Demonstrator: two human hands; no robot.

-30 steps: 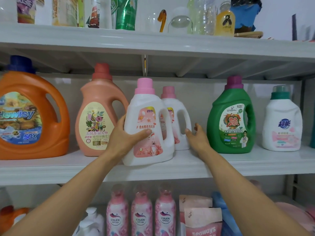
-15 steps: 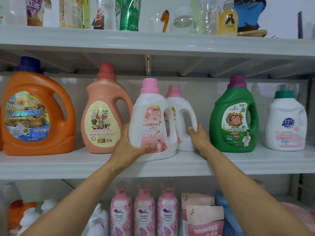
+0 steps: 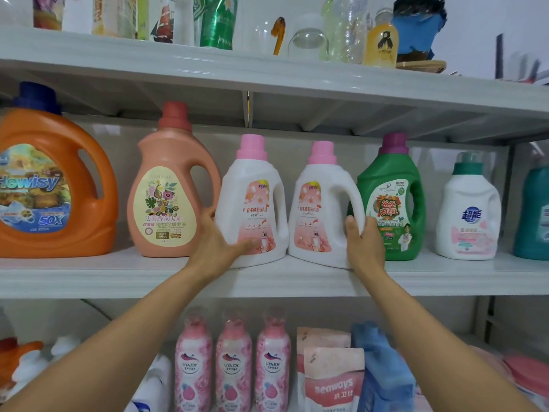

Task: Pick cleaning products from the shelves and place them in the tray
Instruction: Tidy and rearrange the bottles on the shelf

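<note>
Left hand [image 3: 218, 246] is gripping the left white detergent bottle [image 3: 252, 200], thumb across its label; right hand [image 3: 364, 243] is clutching the right white detergent bottle [image 3: 319, 203] at its handle. Both are standing upright, side by side, on the middle shelf [image 3: 89, 275].

We face pale grey shelves [image 3: 89, 281] with a glossy back panel [image 3: 297, 135]; a white wall [image 3: 481, 25] shows upper right, softly lit.

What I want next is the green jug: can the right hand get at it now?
Likely not yet: the right hand grips the right white jug; the green jug stands just beyond, otherwise unblocked.
</note>
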